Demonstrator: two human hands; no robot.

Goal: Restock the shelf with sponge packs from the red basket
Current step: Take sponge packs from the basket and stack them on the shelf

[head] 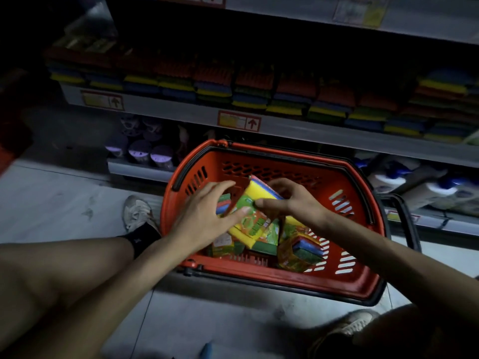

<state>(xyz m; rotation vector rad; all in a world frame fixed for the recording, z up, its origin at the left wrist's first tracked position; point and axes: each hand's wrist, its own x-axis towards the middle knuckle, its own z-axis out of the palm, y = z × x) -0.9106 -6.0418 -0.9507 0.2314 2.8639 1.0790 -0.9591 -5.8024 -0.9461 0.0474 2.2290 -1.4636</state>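
A red basket (305,277) sits on the floor in front of the shelf. Several sponge packs lie in it, one at the right (300,251). Both my hands reach into the basket. My right hand (290,200) grips the upper end of a yellow sponge pack (255,221) that is tilted up above the others. My left hand (204,216) lies against the pack's left side, thumb on its printed wrapper and fingers spread behind it. The middle shelf (290,129) above the basket carries rows of stacked sponge packs (254,92) in red, blue, yellow and green.
The lowest shelf holds purple-lidded tubs (153,154) at the left and white bottles with blue caps (420,182) at the right. The basket's black handle (407,218) hangs out on its right side. My knees and shoes (137,213) flank the basket on the grey floor.
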